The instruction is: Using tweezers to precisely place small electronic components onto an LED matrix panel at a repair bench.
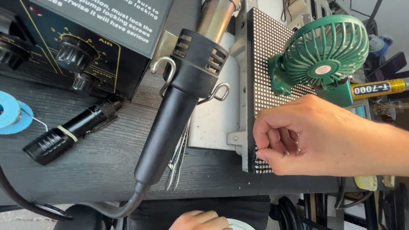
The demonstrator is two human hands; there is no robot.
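Grid panel (272, 55): a black board studded with rows of tiny white dots, lying flat on the dark wooden bench (102, 166), right of centre in the frame. Its long axis runs from the near edge of the bench toward the top of the frame; the dotted face looks up.

Nearest, bottom centre: left hand (200, 221), only the knuckles showing, resting against a white round object (240, 224); whether it grips anything cannot be told.

Lower right: right hand (294, 140), fingers curled in and pinched together at the panel's near corner, touching it. Anything held between the fingertips is too small to make out.

Progress, as a judgement: the work is at the panel's near corner; no finished or unfinished area can be told apart on the grid.

Centre: hot-air wand (179, 106), black, lying in a wire cradle, metal nozzle toward the top of the frame. Tweezers (179, 157) lie beside it.

Left: small black torch (72, 132); blue spool (10, 113) at the edge.

Farther, upper left: control box (98, 34) with knobs. Upper right: green fan (324, 55), over the panel's far part; a yellow glue tube (377, 88) just beside it.
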